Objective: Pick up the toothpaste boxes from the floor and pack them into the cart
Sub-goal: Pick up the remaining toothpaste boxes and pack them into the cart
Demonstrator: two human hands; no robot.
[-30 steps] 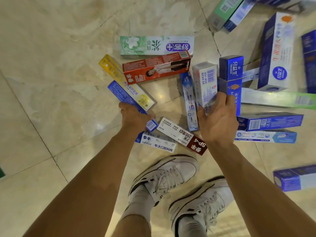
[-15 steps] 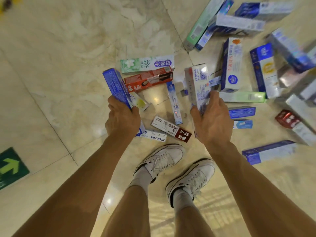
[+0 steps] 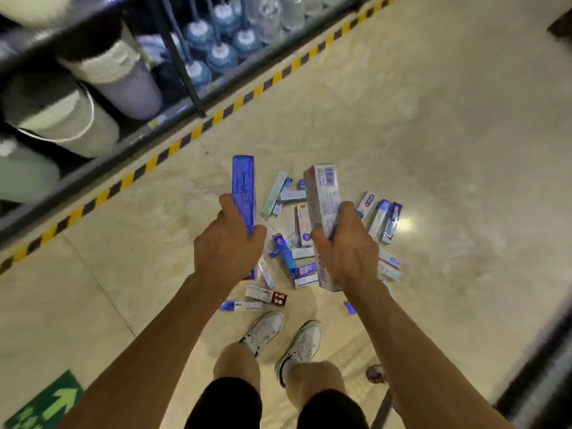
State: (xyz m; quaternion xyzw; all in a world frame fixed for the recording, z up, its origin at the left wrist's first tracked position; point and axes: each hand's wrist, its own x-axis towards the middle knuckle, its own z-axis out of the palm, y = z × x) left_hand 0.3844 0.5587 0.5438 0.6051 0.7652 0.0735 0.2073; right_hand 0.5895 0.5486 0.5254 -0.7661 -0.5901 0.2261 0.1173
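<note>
The person rises from the crouch, left hand [image 3: 227, 243] gripping 1 blue box [image 3: 243, 187], right hand [image 3: 346, 246] clutching a white box [image 3: 322, 196], both now well above the pile [image 3: 294, 258] on the floor [image 3: 433, 150], cart-bound I reckon.

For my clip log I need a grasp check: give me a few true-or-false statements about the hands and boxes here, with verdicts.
1. The left hand grips a blue toothpaste box. True.
2. The right hand is empty. False: it grips a white toothpaste box.
3. A maroon-ended box lies on the floor. True.
4. The person is barefoot. False: they wear white sneakers.
</note>
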